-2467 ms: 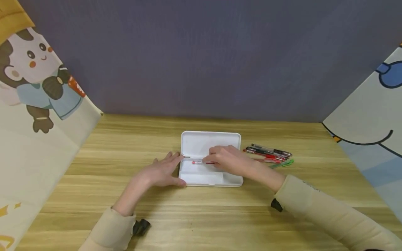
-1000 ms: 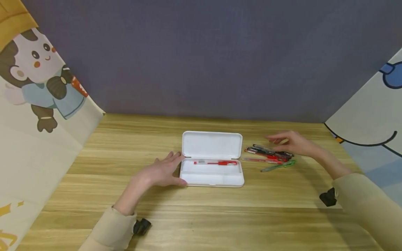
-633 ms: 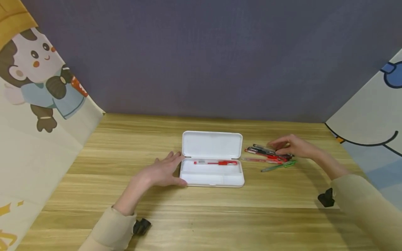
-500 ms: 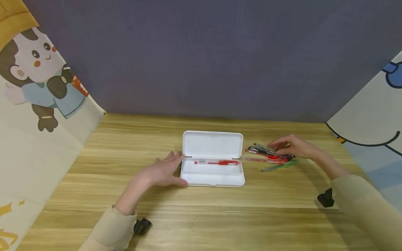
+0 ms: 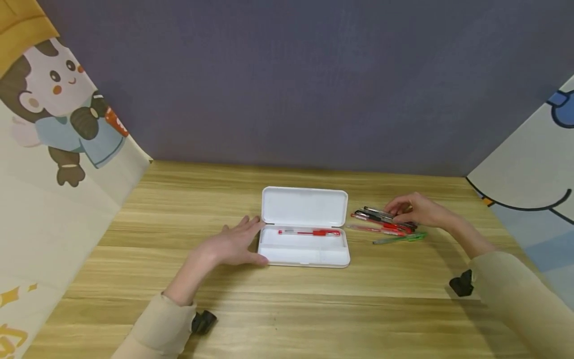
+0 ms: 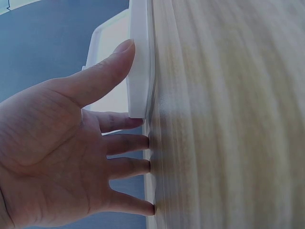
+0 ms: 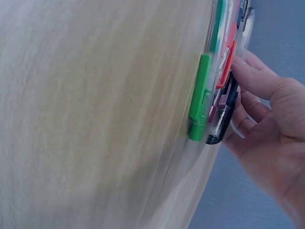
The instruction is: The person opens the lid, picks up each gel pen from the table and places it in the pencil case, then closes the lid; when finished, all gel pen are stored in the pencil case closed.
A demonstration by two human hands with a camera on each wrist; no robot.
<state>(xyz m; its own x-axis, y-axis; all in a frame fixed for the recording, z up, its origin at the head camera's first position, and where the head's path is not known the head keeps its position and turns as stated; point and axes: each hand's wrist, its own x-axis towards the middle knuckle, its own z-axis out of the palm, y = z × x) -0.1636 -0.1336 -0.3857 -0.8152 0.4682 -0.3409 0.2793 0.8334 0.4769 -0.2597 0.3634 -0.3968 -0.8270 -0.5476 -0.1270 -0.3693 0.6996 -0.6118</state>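
Observation:
An open white pencil case (image 5: 291,255) lies at the middle of the table, its lid (image 5: 305,207) folded back. In its rear compartment lies a red gel pen (image 5: 327,233). My left hand (image 5: 230,244) rests at the case's left end, fingers spread; in the left wrist view the thumb lies against the case's front wall and the fingertips touch the table. My right hand (image 5: 419,209) is over the loose pens to the right, thumb and fingers pinching a black pen (image 7: 231,95). A green pen (image 5: 399,239) and red pens (image 5: 374,229) lie beside it.
The wooden table (image 5: 278,309) runs back to a dark grey panel (image 5: 305,89). Printed cartoon panels stand at the left and right sides. Black wrist devices (image 5: 203,322) show below both sleeves.
The right hand left the red pen in the case and moved right to the loose pens, where it lowered its fingers. The green pen shifted slightly. The left hand stayed at the case.

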